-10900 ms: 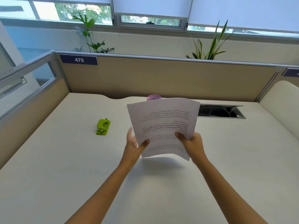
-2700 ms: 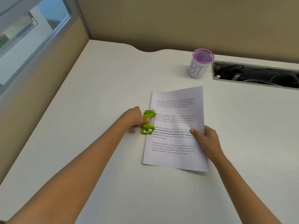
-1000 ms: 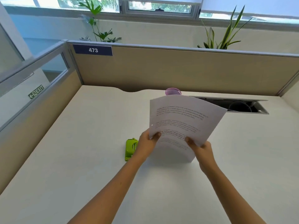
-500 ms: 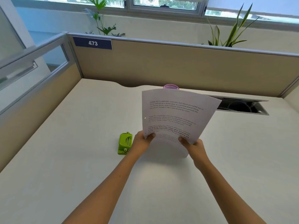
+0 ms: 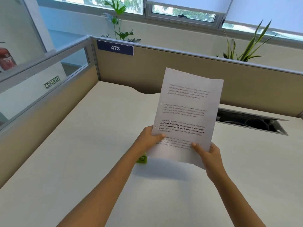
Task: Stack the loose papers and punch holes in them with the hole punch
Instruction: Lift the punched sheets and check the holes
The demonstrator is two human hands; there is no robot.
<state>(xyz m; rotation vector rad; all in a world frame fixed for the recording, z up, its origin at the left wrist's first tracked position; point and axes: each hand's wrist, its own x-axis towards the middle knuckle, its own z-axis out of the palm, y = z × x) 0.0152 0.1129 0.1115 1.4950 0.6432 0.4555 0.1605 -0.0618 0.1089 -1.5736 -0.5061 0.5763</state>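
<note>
I hold a stack of printed white papers (image 5: 188, 110) upright above the desk (image 5: 82, 153), text side facing me. Two small punched holes show along its left margin. My left hand (image 5: 148, 140) grips the stack's lower left edge, thumb on the front. My right hand (image 5: 207, 154) grips the lower right corner. The green hole punch (image 5: 142, 158) lies on the desk just below my left wrist; only a small corner of it shows, the rest is hidden by my hand and the papers.
A beige partition (image 5: 147, 71) with a blue "473" label (image 5: 115, 48) closes the desk's far side, and a glass-topped divider (image 5: 41, 82) runs along the left. An open cable tray slot (image 5: 250, 122) sits at the back right. Plants stand behind the partition.
The papers have risen higher and more upright in both hands. The view shifted, so the hole punch is now mostly covered by my left hand, and the purple cup is hidden behind the sheets.
</note>
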